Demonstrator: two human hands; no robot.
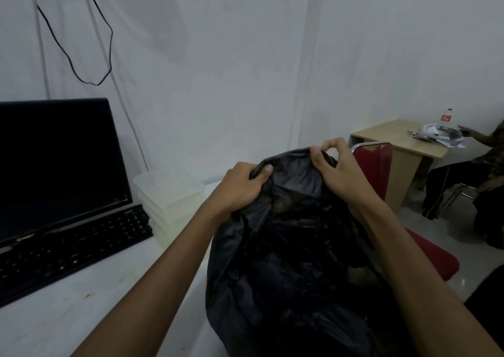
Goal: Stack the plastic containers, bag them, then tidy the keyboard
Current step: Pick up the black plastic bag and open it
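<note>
A white desk (pixel 81 302) is stretching left of both grips, a red chair (pixel 381 166) showing just behind the right one. The left hand (pixel 240 187) is clutching the rim of a crumpled black plastic bag (pixel 286 261), fingers curled into it; the right hand (pixel 338 171) is pinching the opposite rim, holding the mouth apart. Left of the left grip, translucent plastic containers (pixel 169 193) are sitting stacked on the desk, touching a black keyboard (pixel 71 250) before a dark monitor (pixel 57 163). Beyond the right grip, a wooden table (pixel 395 144) is standing against white walls.
</note>
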